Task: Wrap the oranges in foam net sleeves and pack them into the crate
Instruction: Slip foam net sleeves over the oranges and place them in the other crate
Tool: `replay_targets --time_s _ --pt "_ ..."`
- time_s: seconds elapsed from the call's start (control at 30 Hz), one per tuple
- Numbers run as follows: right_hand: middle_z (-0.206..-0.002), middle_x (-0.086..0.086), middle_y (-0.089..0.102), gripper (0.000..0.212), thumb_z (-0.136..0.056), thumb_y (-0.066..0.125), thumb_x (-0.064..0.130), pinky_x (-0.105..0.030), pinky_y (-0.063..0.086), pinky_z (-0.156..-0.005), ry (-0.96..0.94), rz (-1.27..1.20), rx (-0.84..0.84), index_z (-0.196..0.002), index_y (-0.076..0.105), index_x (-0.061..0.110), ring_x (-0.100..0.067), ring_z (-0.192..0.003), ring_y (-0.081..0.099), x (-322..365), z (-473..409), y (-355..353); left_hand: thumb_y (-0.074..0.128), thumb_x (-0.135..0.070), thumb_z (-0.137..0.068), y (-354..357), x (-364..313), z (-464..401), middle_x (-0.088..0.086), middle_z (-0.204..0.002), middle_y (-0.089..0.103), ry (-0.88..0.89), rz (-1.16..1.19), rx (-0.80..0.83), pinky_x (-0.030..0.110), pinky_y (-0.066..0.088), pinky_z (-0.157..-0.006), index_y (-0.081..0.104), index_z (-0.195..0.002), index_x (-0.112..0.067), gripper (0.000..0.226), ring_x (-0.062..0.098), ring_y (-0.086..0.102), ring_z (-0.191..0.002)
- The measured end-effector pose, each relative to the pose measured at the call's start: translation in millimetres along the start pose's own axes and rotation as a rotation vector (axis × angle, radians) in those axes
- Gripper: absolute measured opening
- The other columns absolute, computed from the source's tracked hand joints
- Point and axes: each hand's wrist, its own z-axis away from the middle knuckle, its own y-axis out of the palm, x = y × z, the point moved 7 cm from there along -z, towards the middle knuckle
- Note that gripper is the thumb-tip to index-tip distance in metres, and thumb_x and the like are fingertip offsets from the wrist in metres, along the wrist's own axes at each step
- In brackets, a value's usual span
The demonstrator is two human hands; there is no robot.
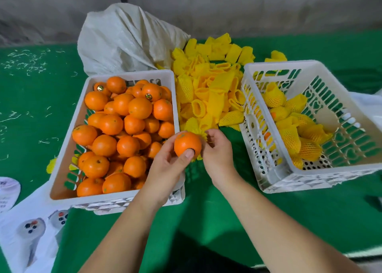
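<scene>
While the left hand (165,165) pinches one orange (187,144) mid-frame, thumb on its front and fingers curled behind, the right hand (217,148) is closed on a yellow foam sleeve (203,135) bunched behind the fruit, not yet over it; risk as I read it: sleeve mouth stays crumpled and snags, or the thin net tears if forced, or the orange slips from that light pinch and rolls across the cloth. Bare oranges fill the left crate (68,128) at centre left; the target crate (351,99) at right sits tilted with a few wrapped fruit low inside, so a dropped one could bounce out. Loose sleeves (210,82) are heaped between the crates. Surface is green cloth (227,210) littered with pale shavings at upper left, white sack (124,39) at upper centre, bare grey wall (248,8) behind, dim light
</scene>
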Motion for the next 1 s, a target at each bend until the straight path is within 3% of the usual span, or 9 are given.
replay_targets --time_s 0.17,0.23,0.33,0.47,0.67,0.73,0.83,0.93,1.0 --pt "-0.081 0.002 0.064 0.024 -0.098 0.067 0.036 -0.036 0.047 -0.069 -0.119 0.178 -0.008 -0.081 0.057 0.022 -0.016 -0.078 0.06 21.6 3.3 -15.0 0.089 -0.071 -0.065 0.8 9.0 2.0 -0.027 -0.163 0.034 -0.034 -0.068 0.232 0.027 0.052 -0.105 0.069 -0.134 -0.044 0.077 -0.004 0.042 -0.145" --pt "-0.081 -0.001 0.064 0.027 -0.098 0.067 0.038 -0.038 0.048 -0.068 -0.145 0.249 0.042 -0.084 0.059 0.017 -0.021 -0.078 0.061 24.4 1.2 -15.4 0.087 -0.072 -0.067 3.2 13.0 2.8 -0.022 -0.164 0.036 -0.051 -0.113 0.271 0.031 0.048 -0.112 0.071 -0.134 -0.041 0.075 -0.001 0.04 -0.148" --pt "-0.087 0.013 0.063 0.016 -0.094 0.074 0.034 -0.023 0.046 -0.072 -0.128 0.262 0.162 -0.096 0.061 0.025 -0.004 -0.081 0.06 23.5 -6.4 -14.1 0.085 -0.06 -0.077 2.5 8.6 0.6 -0.02 -0.155 0.052 -0.043 -0.067 0.197 0.022 0.049 -0.107 0.072 -0.135 -0.035 0.065 0.004 0.05 -0.143" --pt "-0.108 0.01 0.07 0.021 -0.096 0.07 0.021 -0.034 0.056 -0.091 -0.183 0.309 0.263 -0.116 0.068 0.027 -0.011 -0.102 0.067 28.6 -11.8 -17.1 0.078 -0.052 -0.081 3.7 11.3 -2.3 -0.008 -0.146 0.063 -0.024 -0.135 0.04 0.019 0.052 -0.099 0.065 -0.142 -0.025 0.068 0.008 0.06 -0.132" --pt "-0.079 0.031 0.064 0.021 -0.093 0.067 0.038 -0.009 0.041 -0.065 -0.258 0.357 0.365 -0.109 0.074 0.026 0.007 -0.076 0.061 38.0 -2.1 -24.5 0.082 -0.061 -0.072 -10.6 14.7 -1.4 0.004 -0.118 0.073 0.049 -0.181 -0.359 0.029 0.06 -0.083 0.064 -0.13 -0.02 0.073 0.017 0.073 -0.103" --pt "-0.081 0.024 0.063 0.02 -0.092 0.063 0.039 -0.012 0.041 -0.063 -0.349 0.373 0.395 -0.103 0.072 0.024 0.002 -0.076 0.06 49.4 11.8 -20.5 0.082 -0.052 -0.073 -12.8 11.6 -1.4 0.005 -0.112 0.066 0.098 -0.201 -0.427 0.038 0.06 -0.081 0.051 -0.122 -0.025 0.064 0.019 0.07 -0.096" --pt "-0.096 0.014 0.057 0.02 -0.094 0.059 0.037 -0.031 0.05 -0.076 -0.478 0.404 0.399 -0.102 0.068 0.021 -0.007 -0.088 0.057 62.9 31.0 -14.1 0.078 -0.035 -0.075 -15.2 3.8 -3.3 0.001 -0.107 0.053 0.176 -0.221 -0.476 0.018 0.051 -0.072 0.037 -0.114 -0.037 0.056 -0.003 0.058 -0.083" --pt "-0.109 0.006 0.05 0.02 -0.093 0.061 0.031 -0.037 0.049 -0.087 -0.593 0.47 0.34 -0.106 0.063 0.016 -0.018 -0.102 0.054 65.0 42.5 -11.6 0.07 -0.032 -0.084 -13.1 -1.3 -5.2 -0.006 -0.11 0.069 0.201 -0.249 -0.45 0.024 0.055 -0.084 0.058 -0.117 -0.046 0.038 0.003 0.066 -0.099" --pt "-0.121 0.002 0.046 0.03 -0.092 0.068 0.023 -0.036 0.049 -0.095 -0.571 0.456 0.293 -0.119 0.059 0.014 -0.02 -0.113 0.053 58.4 42.8 -13.4 0.067 -0.032 -0.091 -11.6 1.8 -2.4 -0.008 -0.104 0.072 0.144 -0.108 -0.498 0.029 0.059 -0.081 0.062 -0.12 -0.03 0.03 0.01 0.069 -0.098"
